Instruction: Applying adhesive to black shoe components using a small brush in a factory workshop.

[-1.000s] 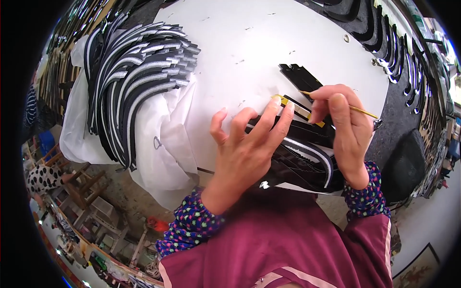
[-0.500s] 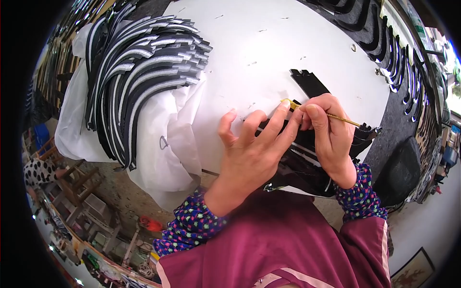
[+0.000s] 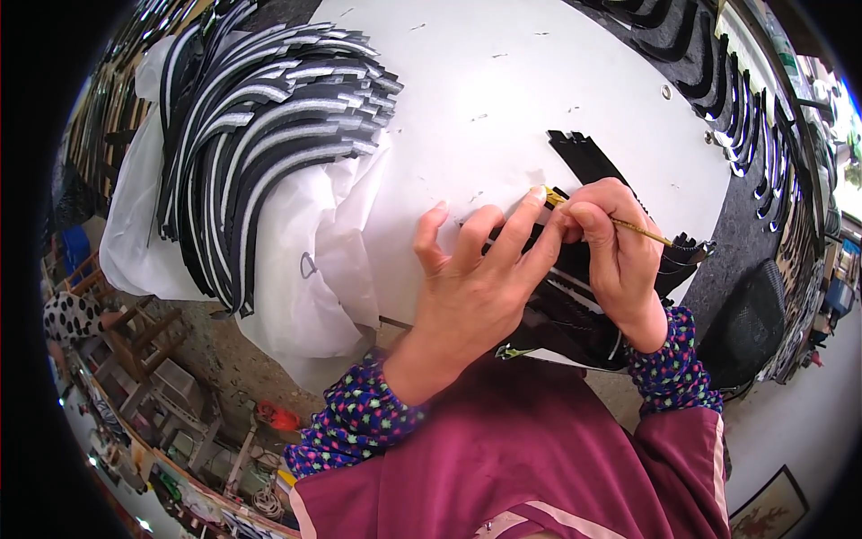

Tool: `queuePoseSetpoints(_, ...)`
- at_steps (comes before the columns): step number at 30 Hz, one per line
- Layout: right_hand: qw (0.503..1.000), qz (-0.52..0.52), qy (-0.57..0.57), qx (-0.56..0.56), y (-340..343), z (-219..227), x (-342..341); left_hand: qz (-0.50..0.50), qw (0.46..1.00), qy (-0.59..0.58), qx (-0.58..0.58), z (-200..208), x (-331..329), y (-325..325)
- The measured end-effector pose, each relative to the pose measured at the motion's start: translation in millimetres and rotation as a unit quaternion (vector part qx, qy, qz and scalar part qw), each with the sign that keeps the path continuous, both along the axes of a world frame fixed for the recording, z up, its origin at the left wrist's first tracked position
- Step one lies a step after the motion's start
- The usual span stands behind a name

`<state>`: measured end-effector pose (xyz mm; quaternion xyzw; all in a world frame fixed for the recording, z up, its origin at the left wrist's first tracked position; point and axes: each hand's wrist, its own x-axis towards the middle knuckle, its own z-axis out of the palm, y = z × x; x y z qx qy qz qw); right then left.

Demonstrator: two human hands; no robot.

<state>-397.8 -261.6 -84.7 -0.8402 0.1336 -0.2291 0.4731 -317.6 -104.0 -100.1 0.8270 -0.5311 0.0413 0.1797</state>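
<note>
the yellow piece (image 3: 553, 196) among black strips (image 3: 588, 160) near the tabletop's (image 3: 467, 81) right edge looks unfinished, left hand (image 3: 476, 274) touching it, fingers apart, right hand (image 3: 624, 256) clamped on a thin stick (image 3: 642, 231), striped strips (image 3: 287, 117) heaped by the left edge.

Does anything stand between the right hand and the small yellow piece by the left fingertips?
Nothing visible does: the bare right hand, pinching a thin brass-coloured rod, is right beside the small yellow piece.

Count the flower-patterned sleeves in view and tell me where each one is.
2: the left sleeve is at the wrist of the left hand; the right sleeve is at the wrist of the right hand, which holds a thin stick.
</note>
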Motion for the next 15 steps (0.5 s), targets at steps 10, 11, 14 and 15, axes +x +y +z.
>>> queuePoseSetpoints(10,1.0,-0.005,-0.003,0.008,-0.3,0.0,0.9,-0.003,1.0,-0.003,-0.001,1.3,1.0,0.6)
queuePoseSetpoints(11,1.0,-0.015,0.005,0.003,0.4,2.0,1.2,-0.001,1.0,-0.001,-0.001,2.0,0.7,0.3)
queuePoseSetpoints(14,0.999,-0.036,0.008,0.028,0.5,4.6,-0.7,0.001,1.0,-0.002,-0.009,1.5,1.5,-0.2)
queuePoseSetpoints(15,0.997,-0.045,0.003,0.058,0.2,4.8,-2.8,0.002,1.0,-0.003,-0.014,1.2,1.7,-0.6)
